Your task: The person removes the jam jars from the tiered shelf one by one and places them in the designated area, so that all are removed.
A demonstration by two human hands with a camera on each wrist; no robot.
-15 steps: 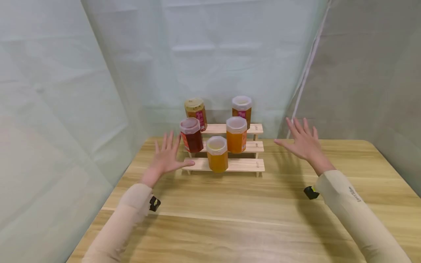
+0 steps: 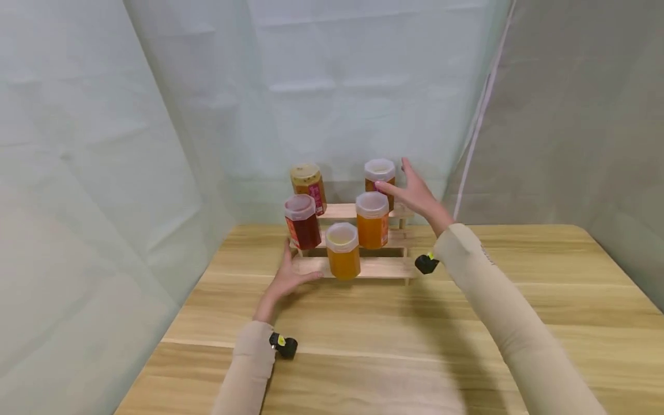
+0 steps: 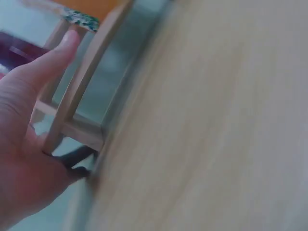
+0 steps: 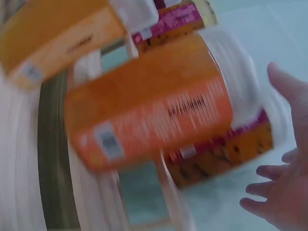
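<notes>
Wooden worktop (image 2: 363, 328): pale planks carried a small stepped wooden rack (image 2: 373, 266) with five jars, against a grey-green fabric backdrop.

Left hand (image 2: 288, 280): lay low on the worktop at the rack's left end, fingers straight and spread, thumb stretched along the bottom step; it held nothing. The left wrist view showed the palm against the rack's side frame (image 3: 79, 91).

Dark red jar (image 2: 302, 214): stood on the middle step, left side, just above that hand.

Brown-lidded jar (image 2: 308, 180): stood on the top step, left.

Yellow jar (image 2: 343, 251): stood on the bottom step, centre.

Orange jar (image 2: 372, 221): stood on the middle step, right of centre.

Top right jar (image 2: 379, 176): white lid, top step; its right side was hidden by the fingers.

Right hand (image 2: 412, 193): arm raised and extended, fingers wide and straight, fingertips at or just beside the top right jar; no grasp was visible.

Risk: in my judgement, the wide fingers could knock the top right jar off its narrow step onto the orange jar below, since the jars stood close together.
</notes>
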